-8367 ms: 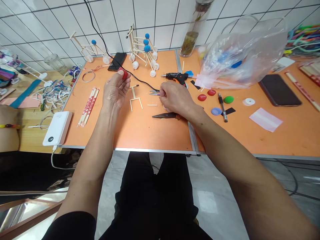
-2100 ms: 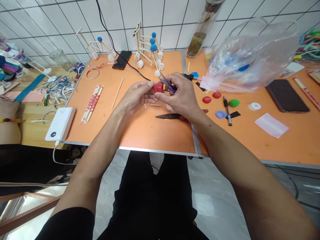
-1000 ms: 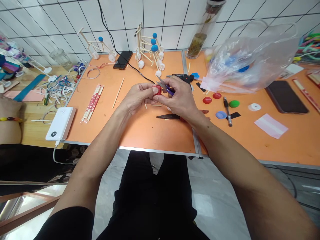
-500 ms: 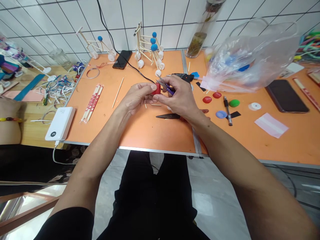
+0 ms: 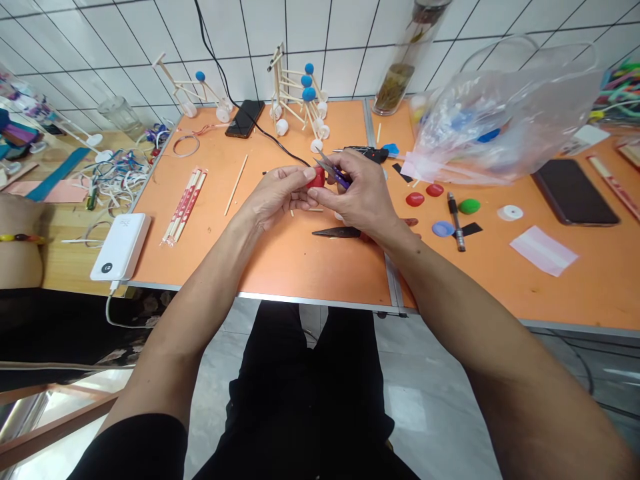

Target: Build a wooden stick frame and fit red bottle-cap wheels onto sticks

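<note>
While our left hand (image 5: 283,193) pinches a small, glossy red piece (image 5: 318,177) between thumb and fingertips, our right hand (image 5: 363,190) has its grip closed around small metal scissors with purple handles (image 5: 340,178). The red piece is raised above the orange tabletop (image 5: 310,273), well in from its near edge; we cannot tell whether the blades touch it. It looks light, smooth and rather slippery, perhaps slightly soft, so we judge it best held by its outer rim, fingertips clear of the blades. The scissors seem stiff and are best held by their handles. Beyond our right hand, towards the far edge, lies a black glue gun (image 5: 367,154); nearer the near edge is a dark, pointed blade (image 5: 337,232).
</note>
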A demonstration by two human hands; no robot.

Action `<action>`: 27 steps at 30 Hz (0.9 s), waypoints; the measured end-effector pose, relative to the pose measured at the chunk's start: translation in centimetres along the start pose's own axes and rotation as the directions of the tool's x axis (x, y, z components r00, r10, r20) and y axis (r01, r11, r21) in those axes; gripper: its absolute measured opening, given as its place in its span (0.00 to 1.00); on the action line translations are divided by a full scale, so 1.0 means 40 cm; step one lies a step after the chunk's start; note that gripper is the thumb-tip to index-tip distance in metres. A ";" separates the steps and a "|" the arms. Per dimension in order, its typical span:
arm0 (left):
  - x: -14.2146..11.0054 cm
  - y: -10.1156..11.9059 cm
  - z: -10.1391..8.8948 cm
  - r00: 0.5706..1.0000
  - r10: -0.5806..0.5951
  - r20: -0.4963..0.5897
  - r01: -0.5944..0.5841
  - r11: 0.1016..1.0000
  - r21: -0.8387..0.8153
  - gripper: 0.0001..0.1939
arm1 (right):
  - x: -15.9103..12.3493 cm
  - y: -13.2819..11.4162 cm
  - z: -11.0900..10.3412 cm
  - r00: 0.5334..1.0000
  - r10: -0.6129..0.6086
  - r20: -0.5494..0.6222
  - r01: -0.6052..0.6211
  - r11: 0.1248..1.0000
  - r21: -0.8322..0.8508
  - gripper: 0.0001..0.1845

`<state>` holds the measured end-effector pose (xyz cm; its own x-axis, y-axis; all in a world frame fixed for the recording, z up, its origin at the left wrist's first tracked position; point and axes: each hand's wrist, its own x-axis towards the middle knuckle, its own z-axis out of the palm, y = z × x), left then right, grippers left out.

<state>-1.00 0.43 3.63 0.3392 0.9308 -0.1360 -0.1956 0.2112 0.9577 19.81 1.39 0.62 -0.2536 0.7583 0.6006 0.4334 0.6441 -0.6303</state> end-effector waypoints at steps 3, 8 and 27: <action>-0.001 -0.001 0.002 1.000 -0.016 -0.021 0.015 1.000 -0.024 0.25 | -0.001 -0.002 0.000 1.000 0.007 -0.006 -0.007 1.000 -0.008 0.20; -0.001 -0.006 0.004 1.000 -0.011 -0.026 0.009 0.998 -0.056 0.23 | 0.001 -0.003 0.002 1.000 0.003 -0.016 -0.003 1.000 -0.009 0.20; 0.002 -0.010 0.002 0.999 -0.005 -0.037 0.002 0.995 -0.101 0.23 | 0.002 -0.001 0.006 1.000 0.010 -0.029 -0.009 1.000 0.005 0.14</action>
<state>-0.82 0.39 3.28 0.3059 0.9401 -0.1504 -0.2869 0.2417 0.9270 19.57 1.44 0.56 -0.2243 0.7612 0.6085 0.4315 0.6374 -0.6383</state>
